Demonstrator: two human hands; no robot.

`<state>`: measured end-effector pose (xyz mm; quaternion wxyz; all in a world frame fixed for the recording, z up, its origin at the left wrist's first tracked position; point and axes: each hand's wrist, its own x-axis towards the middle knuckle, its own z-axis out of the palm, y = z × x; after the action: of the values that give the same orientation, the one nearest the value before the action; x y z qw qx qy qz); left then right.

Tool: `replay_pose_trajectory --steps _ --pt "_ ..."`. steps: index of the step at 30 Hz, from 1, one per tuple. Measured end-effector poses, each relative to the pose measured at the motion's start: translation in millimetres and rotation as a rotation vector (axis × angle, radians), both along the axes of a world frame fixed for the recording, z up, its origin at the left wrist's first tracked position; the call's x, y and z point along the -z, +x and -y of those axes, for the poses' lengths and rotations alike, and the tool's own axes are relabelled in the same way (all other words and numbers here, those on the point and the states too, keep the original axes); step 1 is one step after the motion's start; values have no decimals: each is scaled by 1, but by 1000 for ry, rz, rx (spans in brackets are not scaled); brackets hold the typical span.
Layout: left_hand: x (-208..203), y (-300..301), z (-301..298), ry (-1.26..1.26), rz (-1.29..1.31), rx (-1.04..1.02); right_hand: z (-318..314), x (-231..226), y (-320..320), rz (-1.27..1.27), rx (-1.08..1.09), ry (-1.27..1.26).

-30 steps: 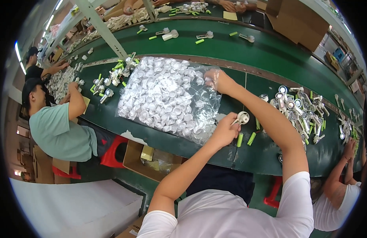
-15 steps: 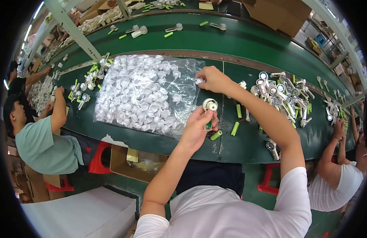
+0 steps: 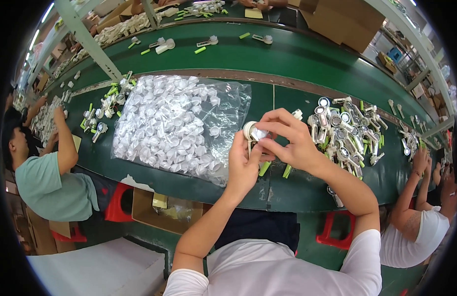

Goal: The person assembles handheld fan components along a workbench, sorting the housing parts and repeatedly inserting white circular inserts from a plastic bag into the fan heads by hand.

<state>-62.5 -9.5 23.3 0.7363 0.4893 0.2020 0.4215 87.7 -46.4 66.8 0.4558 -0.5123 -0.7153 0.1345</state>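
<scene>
My left hand point(image 3: 242, 167) is closed around a white round-headed device housing point(image 3: 248, 130), its ring-shaped head sticking up past the fingers. Against that head, my right hand point(image 3: 296, 144) pinches a small translucent white plastic cup point(image 3: 259, 134). Both hands meet above the green bench, just right of a clear plastic bag point(image 3: 233, 101) spread flat with many similar cups point(image 3: 179, 123). Fingers hide the lower part of the housing. Below the hands lie green battery cells point(image 3: 264, 168), partly covered by them.
A heap of round-headed devices point(image 3: 344, 128) with green cells lies to the right, a smaller pile point(image 3: 107, 106) to the left. Beyond runs a green conveyor belt point(image 3: 307, 61) with scattered parts. People sit at both sides; an open carton point(image 3: 142, 209) stands below the bench edge.
My right hand has come from the bag's right edge to my left hand, bringing the white cup to the housing's head. Parts on the belt appear shifted slightly left.
</scene>
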Motion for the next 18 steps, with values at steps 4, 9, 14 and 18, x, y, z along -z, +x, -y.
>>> replay_pose_trajectory --steps 4,9,14,18 --pt "-8 -6 -6 -95 64 91 2 7 7 -45 1 26" --pt "10 -1 -6 106 -206 -74 6 7 8 -149 -88 -147" --pt "3 6 2 234 -39 -180 10 14 6 -616 -179 -301" --pt "6 3 10 321 -82 -225 13 22 1 -722 -160 -359"
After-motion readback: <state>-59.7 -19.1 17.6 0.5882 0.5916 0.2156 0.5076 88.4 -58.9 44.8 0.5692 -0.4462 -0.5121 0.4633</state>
